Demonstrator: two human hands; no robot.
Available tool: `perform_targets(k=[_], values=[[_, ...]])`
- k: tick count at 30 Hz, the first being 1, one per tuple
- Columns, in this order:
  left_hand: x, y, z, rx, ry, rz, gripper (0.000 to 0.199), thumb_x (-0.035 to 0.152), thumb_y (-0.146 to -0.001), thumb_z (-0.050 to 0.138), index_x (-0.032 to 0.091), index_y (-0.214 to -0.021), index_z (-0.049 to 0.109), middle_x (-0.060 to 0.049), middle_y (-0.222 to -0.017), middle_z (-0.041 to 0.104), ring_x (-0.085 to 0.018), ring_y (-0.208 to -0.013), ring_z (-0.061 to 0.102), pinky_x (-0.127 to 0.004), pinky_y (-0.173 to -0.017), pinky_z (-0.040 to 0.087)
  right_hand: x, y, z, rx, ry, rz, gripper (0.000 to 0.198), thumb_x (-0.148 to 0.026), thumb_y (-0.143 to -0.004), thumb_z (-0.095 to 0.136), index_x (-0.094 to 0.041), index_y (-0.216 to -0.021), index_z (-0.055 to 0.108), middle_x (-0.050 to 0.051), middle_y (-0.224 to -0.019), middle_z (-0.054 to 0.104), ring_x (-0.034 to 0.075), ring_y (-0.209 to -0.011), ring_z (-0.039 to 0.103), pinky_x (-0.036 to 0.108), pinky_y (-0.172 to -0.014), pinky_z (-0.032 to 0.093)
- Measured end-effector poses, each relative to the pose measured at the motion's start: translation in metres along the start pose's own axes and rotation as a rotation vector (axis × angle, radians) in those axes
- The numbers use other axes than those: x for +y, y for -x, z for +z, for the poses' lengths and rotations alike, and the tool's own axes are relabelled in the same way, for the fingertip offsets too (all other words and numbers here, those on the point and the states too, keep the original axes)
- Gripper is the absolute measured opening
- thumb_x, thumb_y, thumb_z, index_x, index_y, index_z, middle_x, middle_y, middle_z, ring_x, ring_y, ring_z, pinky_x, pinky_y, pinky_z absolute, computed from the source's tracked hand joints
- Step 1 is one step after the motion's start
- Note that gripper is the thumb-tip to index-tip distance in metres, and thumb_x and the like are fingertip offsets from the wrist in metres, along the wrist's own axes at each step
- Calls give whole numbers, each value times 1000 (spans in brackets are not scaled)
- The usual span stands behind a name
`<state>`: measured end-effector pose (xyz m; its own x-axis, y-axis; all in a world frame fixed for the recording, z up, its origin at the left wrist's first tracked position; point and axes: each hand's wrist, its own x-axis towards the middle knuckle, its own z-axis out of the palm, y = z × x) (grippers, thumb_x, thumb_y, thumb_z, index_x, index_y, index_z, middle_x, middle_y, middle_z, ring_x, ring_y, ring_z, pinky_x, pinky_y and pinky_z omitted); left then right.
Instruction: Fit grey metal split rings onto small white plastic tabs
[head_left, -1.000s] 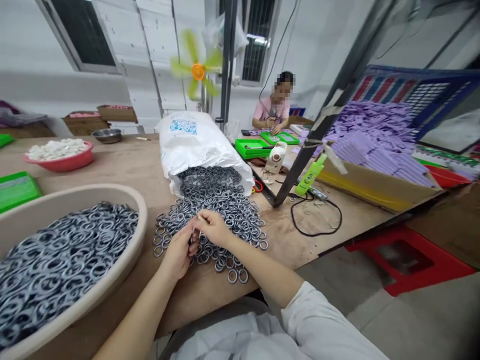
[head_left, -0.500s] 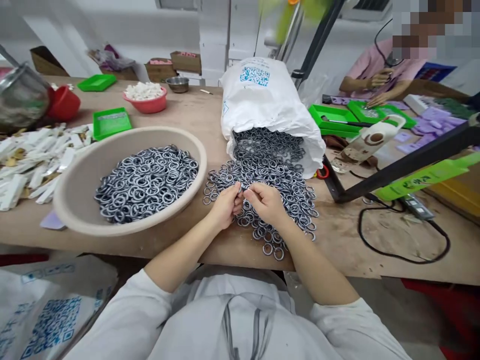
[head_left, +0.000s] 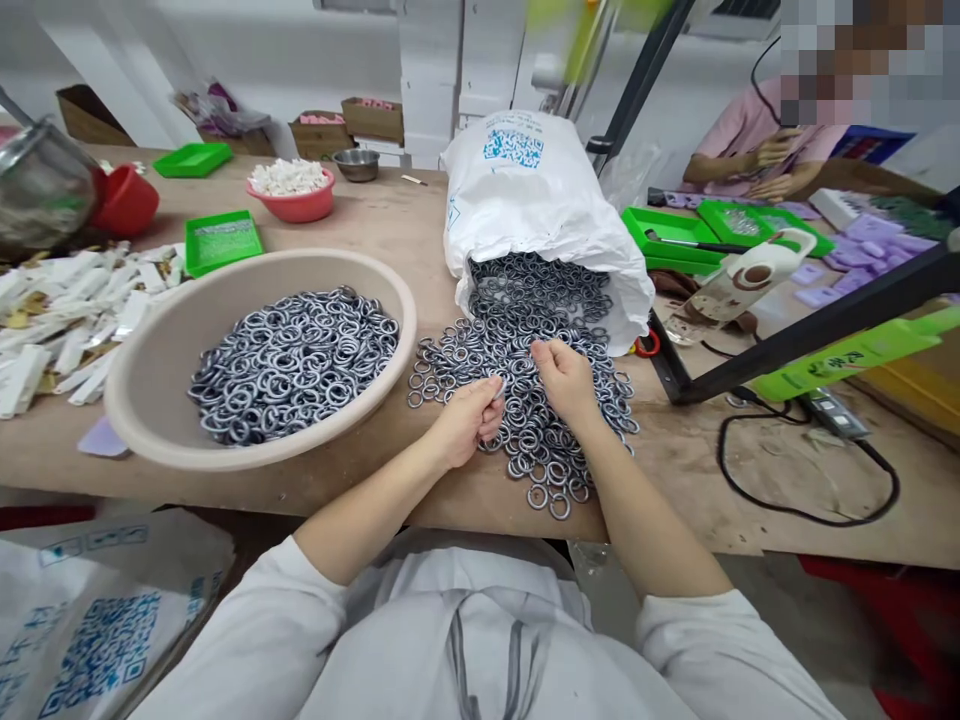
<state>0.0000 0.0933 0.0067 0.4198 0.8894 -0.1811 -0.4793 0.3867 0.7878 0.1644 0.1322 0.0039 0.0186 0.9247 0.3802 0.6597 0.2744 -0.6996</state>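
Observation:
Grey rings (head_left: 540, 455) lie in a loose pile on the table, spilling from the mouth of a white sack (head_left: 525, 205). My left hand (head_left: 469, 420) is closed at the pile's left side, pinching a grey ring at its fingertips. Over the middle of the pile, my right hand (head_left: 568, 383) is closed too, its fingertips curled together; what they hold, if anything, is hidden. To the left stands a wide beige basin (head_left: 150, 400) with many more grey rings in it.
White plastic strips (head_left: 67, 320) are heaped at the left. Behind the basin are a green tray (head_left: 223, 243) and a red bowl (head_left: 300, 205) of white pieces. At the right, a black metal bar (head_left: 810, 330) and cable (head_left: 810, 515) cross the table. A co-worker (head_left: 772, 150) sits beyond.
My hands were together at the fingertips and are now apart. The right hand has moved up and right over the pile; the left has shifted slightly right and down.

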Motion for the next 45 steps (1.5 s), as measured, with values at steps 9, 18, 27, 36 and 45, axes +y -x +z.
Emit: perform_targets(k=[9,18,27,36,45], values=[[10,-14,-19,206,113,66,21,27,-80,70,15,-96,66,6,-58,51,-4,-42,44,-16,-42,37,-17,-44,29,-277,538,76,32,-45,-86,60,-17,-99,70,13,-100,72,25,-89,65,31,-74,43],[20,-18,-23,392,184,27,11,17,-81,59,14,-90,64,-1,-76,67,-8,-50,60,-18,-44,48,-7,-51,26,-356,674,86,34,-43,-92,48,-21,-94,74,12,-97,74,25,-89,67,30,-70,43],[18,-17,-23,370,105,69,20,32,-77,73,15,-82,63,6,-63,49,-2,-41,41,-13,-34,24,-3,-49,28,-342,401,93,24,-34,-83,57,-17,-69,67,4,-64,61,18,-65,55,27,-59,32],[6,-11,-5,223,-60,114,30,40,-85,66,15,-71,56,5,-57,45,-3,-41,30,-17,-37,16,-16,1,14,-378,-518,49,26,-45,-78,67,-20,-74,61,-2,-69,54,13,-65,48,27,-66,40],[7,-3,-5,48,-20,7,44,54,-78,68,17,-67,46,6,-55,40,-3,-39,30,-15,-35,13,-23,4,13,-284,-545,46,40,-60,-82,60,-21,-81,61,0,-72,55,14,-64,49,28,-61,40]])
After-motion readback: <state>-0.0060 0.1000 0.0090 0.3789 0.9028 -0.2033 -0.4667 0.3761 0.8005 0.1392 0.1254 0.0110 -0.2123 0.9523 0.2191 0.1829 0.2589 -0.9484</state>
